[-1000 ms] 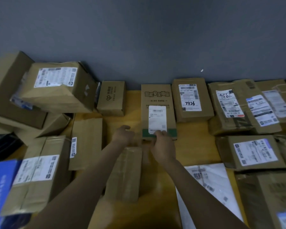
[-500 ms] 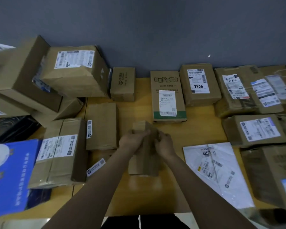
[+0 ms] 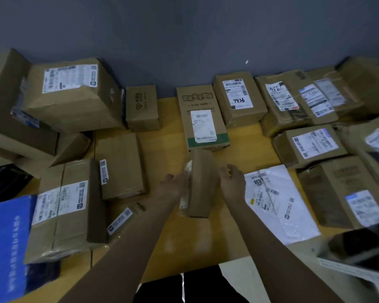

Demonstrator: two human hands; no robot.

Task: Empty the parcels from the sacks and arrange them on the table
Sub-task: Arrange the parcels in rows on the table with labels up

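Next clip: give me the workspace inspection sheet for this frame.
Surface: wooden table, mostly covered with parcels.
Job's things: small brown parcel stands on edge at centre; green-striped box behind it; white mailer lies flat on its right.
Clutter: blue package at left edge.
Hands: left hand touches the parcel's labelled side; right hand relaxed beside it, holding nothing.
Cables: nothing seen.
Surroundings: grey wall behind the table.

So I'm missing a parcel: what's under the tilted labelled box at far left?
The tilted box rests on a plain brown box that pokes out below it, and it leans against a larger carton. Anything deeper in that pile is covered.
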